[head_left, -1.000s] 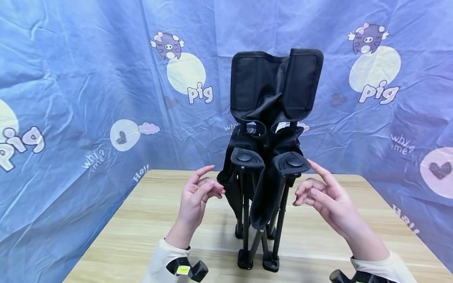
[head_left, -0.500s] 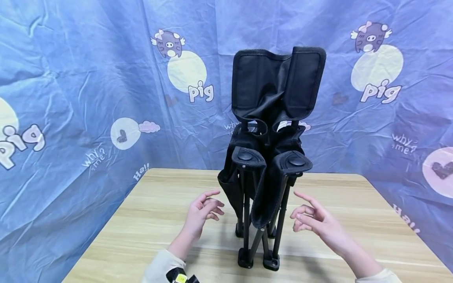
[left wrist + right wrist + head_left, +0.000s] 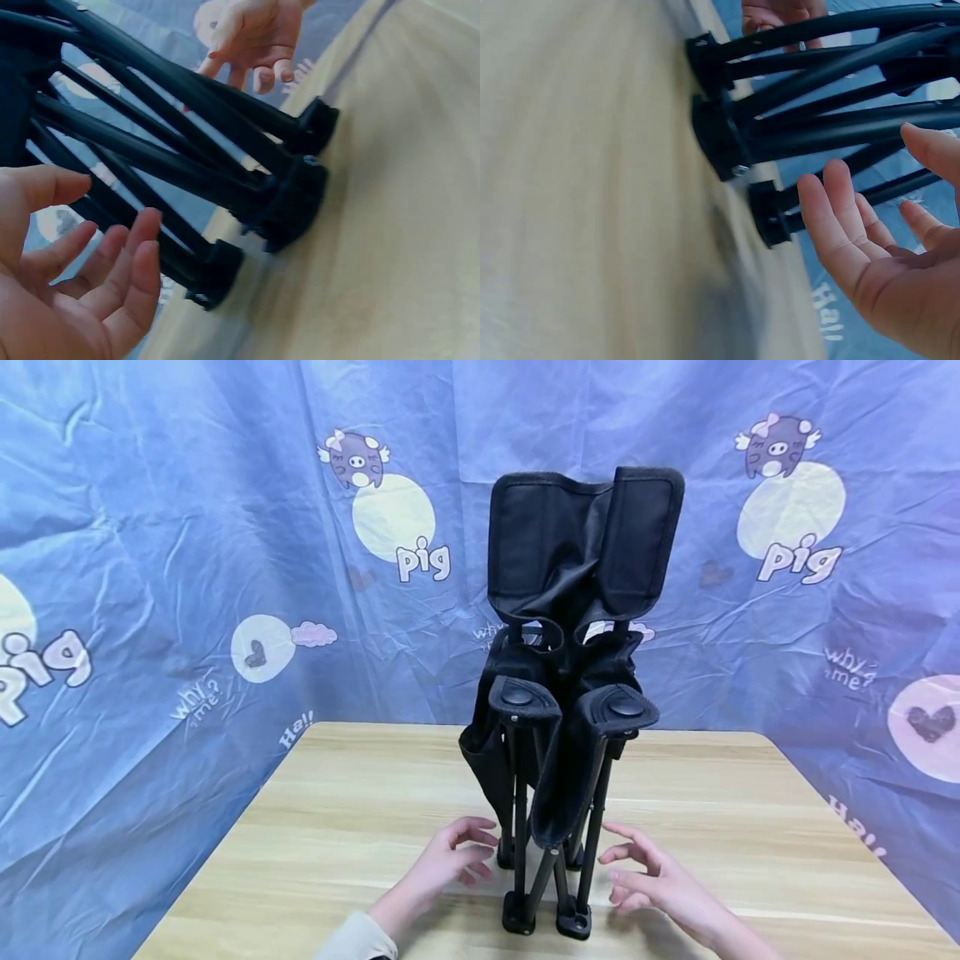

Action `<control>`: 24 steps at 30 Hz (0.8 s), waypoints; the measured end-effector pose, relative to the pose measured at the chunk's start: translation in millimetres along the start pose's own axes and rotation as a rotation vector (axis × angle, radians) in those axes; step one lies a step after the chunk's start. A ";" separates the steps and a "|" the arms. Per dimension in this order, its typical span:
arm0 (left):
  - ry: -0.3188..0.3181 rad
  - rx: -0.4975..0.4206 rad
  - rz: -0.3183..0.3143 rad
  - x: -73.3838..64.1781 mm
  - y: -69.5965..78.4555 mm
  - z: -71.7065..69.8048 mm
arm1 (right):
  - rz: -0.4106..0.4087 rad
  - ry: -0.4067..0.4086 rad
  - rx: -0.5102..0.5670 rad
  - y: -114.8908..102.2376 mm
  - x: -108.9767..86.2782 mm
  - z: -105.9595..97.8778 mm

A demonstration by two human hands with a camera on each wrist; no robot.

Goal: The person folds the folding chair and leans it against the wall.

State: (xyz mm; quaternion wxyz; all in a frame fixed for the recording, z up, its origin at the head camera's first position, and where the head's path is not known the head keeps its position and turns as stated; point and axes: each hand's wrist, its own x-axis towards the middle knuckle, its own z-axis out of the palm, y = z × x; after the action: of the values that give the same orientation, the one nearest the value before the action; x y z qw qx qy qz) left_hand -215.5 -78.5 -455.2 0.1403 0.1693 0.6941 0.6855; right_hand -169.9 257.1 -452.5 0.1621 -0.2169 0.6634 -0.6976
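Note:
A black folding chair (image 3: 573, 710) stands upright on the table, its legs drawn close together and its fabric back and seat creased inward. Beside the lower legs on the left is my left hand (image 3: 453, 853), fingers loosely bent and holding nothing. On the opposite side my right hand (image 3: 651, 881) is likewise relaxed, palm toward the legs. Both wrist views show the dark leg tubes (image 3: 172, 161) ending in black plastic feet (image 3: 716, 135) on the wood, with fingers (image 3: 829, 225) close by the tubes.
The chair stands on a light wood-grain table (image 3: 330, 785). Behind and along both sides hangs a blue cloth (image 3: 187, 527) printed with pigs and lettering.
Both hands have come down from beside the seat corners to beside the lower legs. The right fingertip has left the seat corner. The chair stays in place.

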 end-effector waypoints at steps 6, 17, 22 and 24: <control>-0.084 -0.063 -0.059 -6.5 -15.6 6.7 | 0.078 -0.035 0.086 17.9 0.1 10.3; -0.134 -0.109 -0.136 -11.3 -30.5 14.3 | 0.140 -0.062 0.077 34.8 4.7 26.0; -0.160 -0.161 -0.149 -13.6 -34.4 17.2 | 0.153 -0.057 0.081 36.8 6.6 29.6; -0.179 -0.173 -0.153 -14.8 -36.0 18.8 | 0.165 -0.044 0.077 37.8 7.1 30.5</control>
State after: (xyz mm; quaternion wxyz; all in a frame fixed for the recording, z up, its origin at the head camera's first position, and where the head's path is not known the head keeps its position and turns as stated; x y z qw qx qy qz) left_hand -195.7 -67.9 -492.1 0.2677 0.1636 0.6281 0.7121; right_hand -162.5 224.8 -488.7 0.2416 -0.1703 0.6479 -0.7021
